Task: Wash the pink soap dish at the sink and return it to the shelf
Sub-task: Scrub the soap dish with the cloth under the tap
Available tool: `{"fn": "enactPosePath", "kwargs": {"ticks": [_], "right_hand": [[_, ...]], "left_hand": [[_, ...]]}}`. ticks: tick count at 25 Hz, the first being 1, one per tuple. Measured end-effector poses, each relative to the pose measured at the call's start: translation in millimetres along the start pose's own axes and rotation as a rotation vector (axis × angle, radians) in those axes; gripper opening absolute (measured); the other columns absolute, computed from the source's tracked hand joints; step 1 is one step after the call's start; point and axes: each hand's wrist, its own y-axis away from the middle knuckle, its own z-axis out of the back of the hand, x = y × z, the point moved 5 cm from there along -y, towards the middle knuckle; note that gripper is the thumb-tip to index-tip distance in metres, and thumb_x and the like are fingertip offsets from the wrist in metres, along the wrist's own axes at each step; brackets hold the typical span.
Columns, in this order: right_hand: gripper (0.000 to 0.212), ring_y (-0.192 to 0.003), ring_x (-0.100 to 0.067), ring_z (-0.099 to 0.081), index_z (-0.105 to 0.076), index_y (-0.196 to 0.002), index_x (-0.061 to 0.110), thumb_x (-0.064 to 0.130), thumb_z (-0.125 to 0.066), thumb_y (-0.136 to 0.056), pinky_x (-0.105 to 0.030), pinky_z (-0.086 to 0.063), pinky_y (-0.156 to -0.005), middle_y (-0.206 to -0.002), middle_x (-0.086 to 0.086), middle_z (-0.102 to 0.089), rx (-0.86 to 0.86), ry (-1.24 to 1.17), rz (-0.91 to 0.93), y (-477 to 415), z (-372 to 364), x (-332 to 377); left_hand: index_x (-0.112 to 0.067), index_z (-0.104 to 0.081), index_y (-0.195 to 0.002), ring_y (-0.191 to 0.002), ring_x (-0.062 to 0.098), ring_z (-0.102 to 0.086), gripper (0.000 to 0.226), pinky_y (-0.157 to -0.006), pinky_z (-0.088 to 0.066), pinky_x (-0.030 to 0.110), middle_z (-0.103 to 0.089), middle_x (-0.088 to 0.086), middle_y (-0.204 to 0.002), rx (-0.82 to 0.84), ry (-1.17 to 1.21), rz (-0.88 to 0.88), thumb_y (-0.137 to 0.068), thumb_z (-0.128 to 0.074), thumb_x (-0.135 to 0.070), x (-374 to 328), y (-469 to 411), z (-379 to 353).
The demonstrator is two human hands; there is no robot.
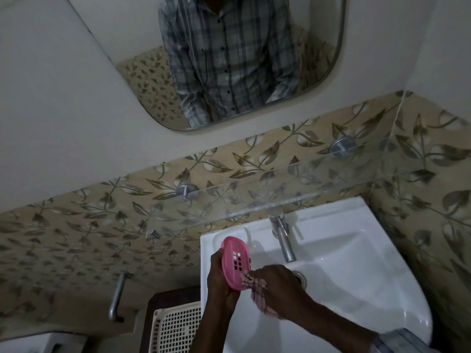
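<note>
The pink soap dish (235,262), an oval tray with square drain holes, is held tilted on edge over the left side of the white sink (356,271). My left hand (219,278) grips it from behind and below. My right hand (277,286) presses a checked cloth (257,289) against the dish's lower end; that hand is blurred. The chrome tap (283,238) stands behind the basin, and no water shows from it. The glass shelf (267,189) runs along the wall above the sink on two chrome brackets.
A mirror (229,59) above shows a person in a checked shirt. A cream perforated basket (175,327) sits on a dark stand left of the sink. A chrome rail (117,296) hangs on the leaf-patterned tiled wall.
</note>
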Motion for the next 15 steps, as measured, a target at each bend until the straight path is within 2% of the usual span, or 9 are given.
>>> {"fn": "enactPosePath", "kwargs": {"ticks": [1,3,4,6,8,10,11,13,15], "right_hand": [[0.023,-0.094,-0.021,-0.077,-0.083,-0.103,0.016,0.008,-0.068,-0.088,-0.027,-0.058,-0.080,-0.098,-0.006,-0.083,0.031,-0.033,0.001,4.8,6.6,-0.5],[0.023,-0.097,-0.014,-0.077,-0.085,-0.106,0.015,0.010,-0.067,-0.091,-0.020,-0.056,-0.085,-0.101,-0.002,-0.084,-0.089,-0.150,-0.051,-4.6,30.0,-0.6],[0.023,-0.099,-0.015,-0.077,-0.083,-0.109,0.014,0.009,-0.067,-0.094,-0.018,-0.054,-0.085,-0.103,-0.004,-0.083,-0.191,-0.196,-0.083,-14.5,38.4,1.4],[0.030,-0.109,-0.021,-0.072,-0.076,-0.124,0.014,0.007,-0.065,-0.097,-0.022,-0.053,-0.093,-0.114,-0.008,-0.079,-0.296,-0.176,-0.134,-32.9,43.9,21.9],[0.034,-0.122,-0.024,-0.063,-0.069,-0.134,0.015,0.011,-0.057,-0.103,-0.029,-0.049,-0.102,-0.127,-0.008,-0.071,-0.187,-0.112,-0.162,-33.6,24.8,47.9],[0.035,-0.133,-0.024,-0.056,-0.067,-0.137,0.011,0.008,-0.051,-0.106,-0.031,-0.043,-0.109,-0.139,-0.008,-0.065,0.023,-0.089,-0.075,-17.2,11.6,63.6],[0.036,-0.133,-0.023,-0.058,-0.068,-0.136,0.012,0.005,-0.054,-0.104,-0.030,-0.045,-0.111,-0.140,-0.006,-0.066,0.129,-0.090,-0.001,-7.5,9.8,64.2],[0.033,-0.116,-0.023,-0.071,-0.079,-0.122,0.018,0.005,-0.068,-0.094,-0.034,-0.057,-0.101,-0.125,-0.006,-0.077,0.183,-0.044,0.064,-3.9,18.7,48.7],[0.021,-0.103,-0.021,-0.077,-0.083,-0.108,0.015,0.009,-0.072,-0.091,-0.035,-0.061,-0.093,-0.109,-0.005,-0.083,0.052,-0.101,-0.116,-12.8,33.7,16.3]], "left_hand": [[0.000,-0.060,-0.118,-0.082,0.033,-0.063,0.047,-0.074,-0.053,0.041,-0.066,0.023,-0.093,-0.001,-0.005,0.004,-0.099,-0.044,-0.040,1.2,1.0,4.2],[-0.001,-0.064,-0.111,-0.077,0.029,-0.065,0.040,-0.073,-0.053,0.039,-0.069,0.019,-0.087,0.014,-0.030,-0.012,-0.095,-0.049,-0.036,5.3,7.4,4.8],[-0.001,-0.065,-0.111,-0.079,0.029,-0.065,0.041,-0.074,-0.053,0.039,-0.069,0.019,-0.089,0.022,-0.054,-0.023,-0.092,-0.053,-0.035,9.4,9.6,0.7],[-0.002,-0.066,-0.114,-0.088,0.031,-0.066,0.043,-0.078,-0.054,0.040,-0.072,0.020,-0.094,0.040,-0.067,-0.010,-0.090,-0.054,-0.035,19.0,14.5,-11.8],[-0.005,-0.064,-0.111,-0.084,0.028,-0.071,0.042,-0.069,-0.060,0.035,-0.075,0.015,-0.084,0.043,-0.044,-0.005,-0.085,-0.059,-0.038,22.3,15.9,-15.4],[-0.003,-0.061,-0.104,-0.068,0.023,-0.072,0.060,-0.058,-0.060,0.031,-0.073,0.011,-0.068,0.026,-0.075,-0.020,-0.061,-0.075,-0.043,15.3,12.1,-6.8],[0.000,-0.062,-0.107,-0.069,0.026,-0.070,0.063,-0.059,-0.060,0.033,-0.071,0.013,-0.068,0.024,-0.070,-0.009,-0.063,-0.078,-0.042,13.5,9.8,0.9],[0.002,-0.061,-0.117,-0.078,0.032,-0.067,0.048,-0.065,-0.060,0.039,-0.071,0.018,-0.078,0.028,-0.023,0.005,-0.089,-0.061,-0.037,9.9,8.7,11.4],[0.001,-0.057,-0.128,-0.083,0.035,-0.067,0.053,-0.070,-0.060,0.044,-0.070,0.023,-0.094,0.100,0.077,0.055,-0.095,-0.047,-0.039,8.7,10.4,11.8]]}}
